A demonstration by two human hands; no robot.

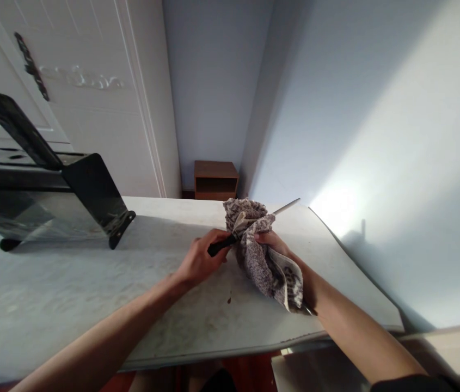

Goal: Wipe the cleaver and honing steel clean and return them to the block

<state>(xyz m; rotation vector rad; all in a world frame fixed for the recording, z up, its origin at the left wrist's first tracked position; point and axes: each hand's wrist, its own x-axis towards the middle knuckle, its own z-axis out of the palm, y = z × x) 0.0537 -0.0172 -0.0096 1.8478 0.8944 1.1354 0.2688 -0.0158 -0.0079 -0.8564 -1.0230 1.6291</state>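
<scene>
My left hand (203, 258) is closed around the black handle of a knife (221, 245), near the middle of the white table. The knife slants up to the right, and its thin blade tip shows past the far side of a cloth. My right hand (274, 242) grips this grey-brown patterned towel (260, 267), which is bunched around the blade and hides most of it. The towel's loose end hangs toward my right wrist. Beneath that end, a dark, shiny tip (309, 309) pokes out; I cannot tell what it belongs to.
A black knife holder (86, 179) with clear sides stands at the table's left, one black handle (17, 128) sticking up from it. The white table (164, 305) meets a wall at right. Beyond it are a white cabinet (91, 120) and a small brown cabinet (215, 170).
</scene>
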